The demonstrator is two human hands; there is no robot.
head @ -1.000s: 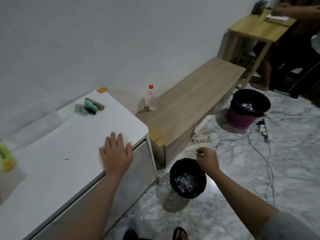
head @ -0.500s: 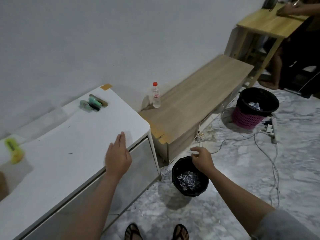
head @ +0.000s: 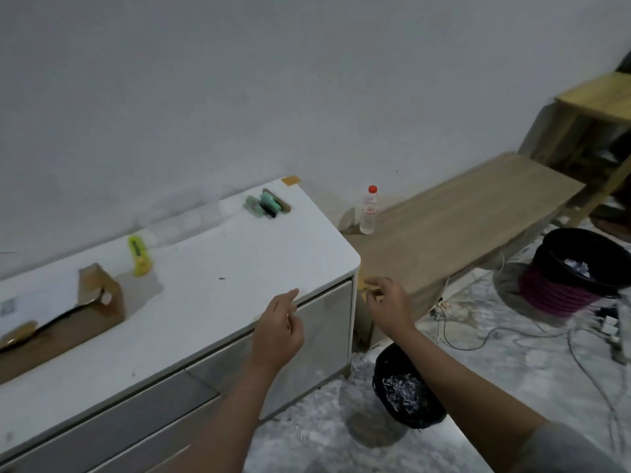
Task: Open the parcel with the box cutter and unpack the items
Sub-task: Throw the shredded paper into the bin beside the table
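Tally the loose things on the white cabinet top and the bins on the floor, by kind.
Yellow box cutter: 1
Green cutters or markers, too blurred to tell which: 2
Cardboard parcel, flap open: 1
Black bins: 2, one near the feet, one with a pink base
Total: 6

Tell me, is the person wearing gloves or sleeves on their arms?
No gloves. Both hands, left hand and right hand, are bare, and so are the forearms. Only a grey sleeve shows, high on the right arm. No rings, watch or bracelets visible.
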